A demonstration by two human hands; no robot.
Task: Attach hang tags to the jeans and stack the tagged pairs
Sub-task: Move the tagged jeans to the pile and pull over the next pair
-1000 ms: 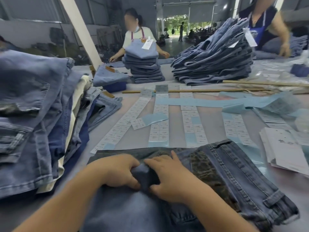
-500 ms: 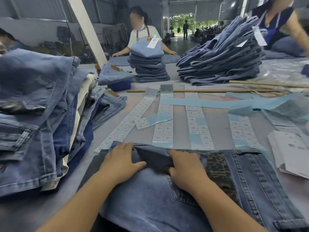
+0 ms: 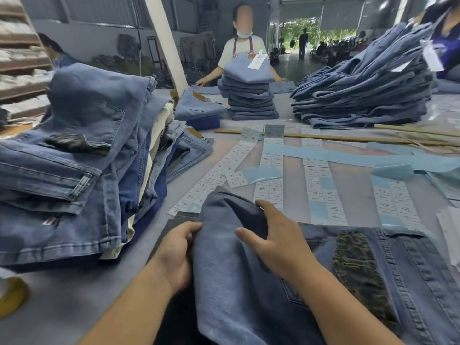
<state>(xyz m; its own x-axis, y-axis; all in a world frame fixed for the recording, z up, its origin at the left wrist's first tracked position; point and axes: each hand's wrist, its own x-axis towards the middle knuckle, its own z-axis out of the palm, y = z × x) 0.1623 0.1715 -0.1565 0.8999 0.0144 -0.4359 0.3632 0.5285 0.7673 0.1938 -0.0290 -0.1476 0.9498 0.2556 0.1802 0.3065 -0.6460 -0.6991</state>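
Table (image 3: 74, 302) cloth is gray and runs far past the fingers, in a big hall with gray walls and a wide open door at the back where trees show. A white slanted post (image 3: 165, 41) stands past the left fingers.

The jeans (image 3: 249, 282) lie flat right under both hands. Their long way runs from the person out toward the far side, and the waist end with the dark patch (image 3: 358, 267) lies to the right of the right fingers. A fold of the cloth stands up in a hump between the two hands.

The left hand (image 3: 174, 255) holds the left edge of the hump, with its fingers curled around the cloth. The right hand (image 3: 278, 242) grips the hump from the right, with the thumb on the near side and the fingers bent over the top.

Just past the fingertips lie four long strips of white tags (image 3: 271, 180), side by side on blue backing paper (image 3: 348, 158). A wooden stick (image 3: 336, 138) lies across the table past the strips.

To the left of the left fingers sits one tall messy pile (image 3: 74, 158) of jeans. Far past the fingers are two more piles: a neat stack (image 3: 251, 95) and a wide heap (image 3: 361, 95). A person in an apron (image 3: 242, 46) stands behind the neat stack.
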